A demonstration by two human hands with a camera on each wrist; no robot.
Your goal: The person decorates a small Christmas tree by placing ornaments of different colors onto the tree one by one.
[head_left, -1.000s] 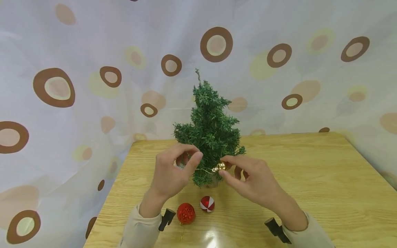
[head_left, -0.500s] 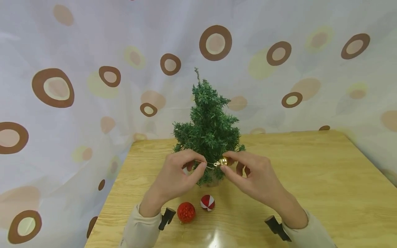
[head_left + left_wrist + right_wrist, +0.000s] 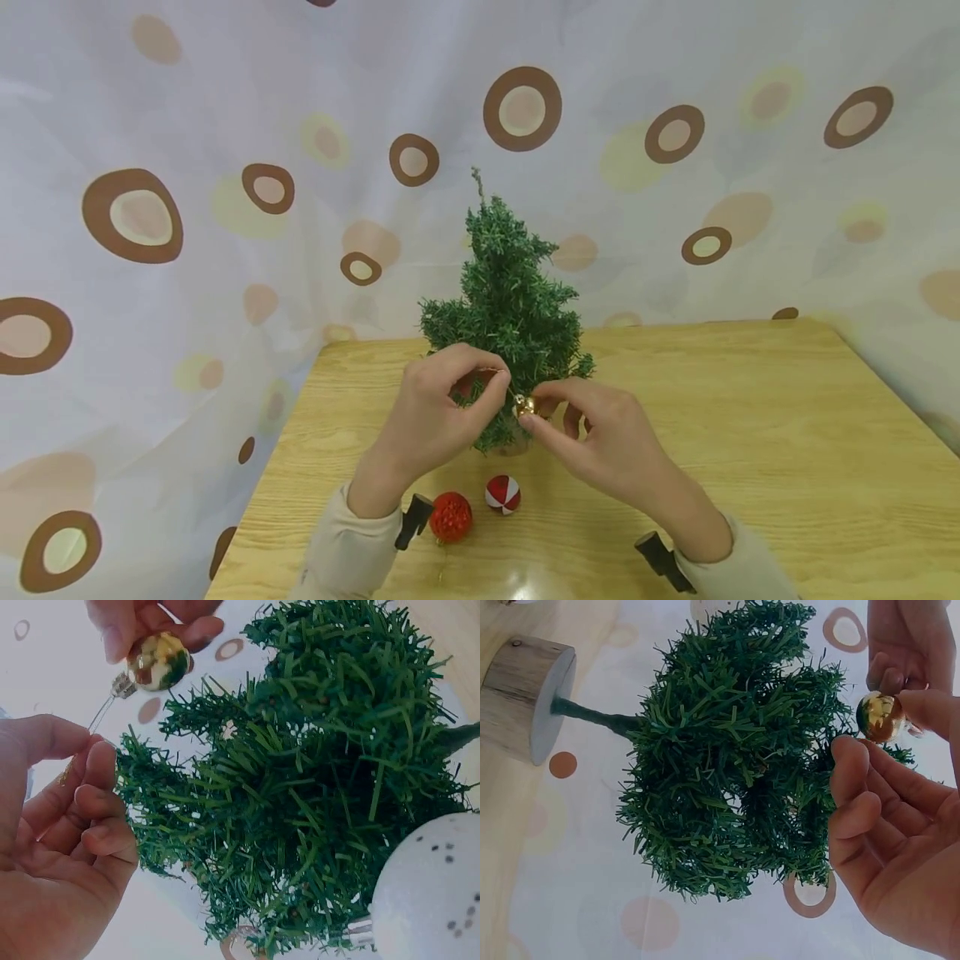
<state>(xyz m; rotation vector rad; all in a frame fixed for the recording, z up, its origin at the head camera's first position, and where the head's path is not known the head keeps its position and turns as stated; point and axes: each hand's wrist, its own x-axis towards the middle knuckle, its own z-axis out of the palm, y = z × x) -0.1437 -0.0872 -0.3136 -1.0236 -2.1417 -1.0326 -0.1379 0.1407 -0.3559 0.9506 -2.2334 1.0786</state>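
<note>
Between thumb and fingertips, my right hand holds a small shiny gold bauble with a metal cap. A thin gold string runs from that cap to my left hand, whose thumb and index finger pinch it. Both hands are in front of the green tabletop Christmas tree, at the height of its lower branches. In the left wrist view a white speckled bauble shows beside the branches; the head view does not show it. The tree's round wooden base appears in the right wrist view.
Nearer me on the wooden table lie a red glittery bauble and a red-and-white bauble. A patterned curtain hangs behind and to the left of the table.
My left fingers have closed on the gold string, then risen slightly to the right. The gold bauble, still in my right hand, has shifted a little left and now hangs lower than the pinched string.
</note>
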